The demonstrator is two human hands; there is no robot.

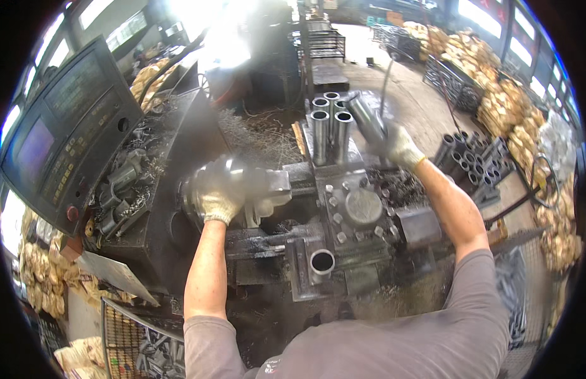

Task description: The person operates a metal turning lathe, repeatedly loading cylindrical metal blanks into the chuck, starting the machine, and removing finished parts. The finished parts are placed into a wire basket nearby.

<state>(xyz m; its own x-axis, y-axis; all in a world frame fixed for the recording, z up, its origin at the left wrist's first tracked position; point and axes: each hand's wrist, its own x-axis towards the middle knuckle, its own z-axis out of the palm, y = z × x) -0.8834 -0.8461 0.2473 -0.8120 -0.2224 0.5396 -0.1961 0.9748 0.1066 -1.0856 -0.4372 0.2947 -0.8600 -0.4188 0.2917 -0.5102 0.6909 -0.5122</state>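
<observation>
My right hand (pixel 402 146), in a whitish work glove with darkened fingers, grips the lower end of a dark metal tube (pixel 367 120). The tube tilts up and left beside several upright metal tubes (pixel 319 136) standing on the machine. At the left, my left hand (pixel 218 192), gloved too, lies at the lathe chuck (pixel 192 196), next to a shiny metal part (pixel 277 183). Blur and dark smudging hide its fingers and what they touch. Nearer me, one short tube (pixel 321 261) stands upright on the machine's carriage, left of the bolted tool turret (pixel 364 207).
A control panel (pixel 65 136) with a screen rises at the left. Metal shavings (pixel 242 132) pile up behind the chuck. More tubes (pixel 473 161) stand bundled at the right, near filled sacks (pixel 501 104). A wire basket (pixel 122 338) with metal parts sits at the lower left.
</observation>
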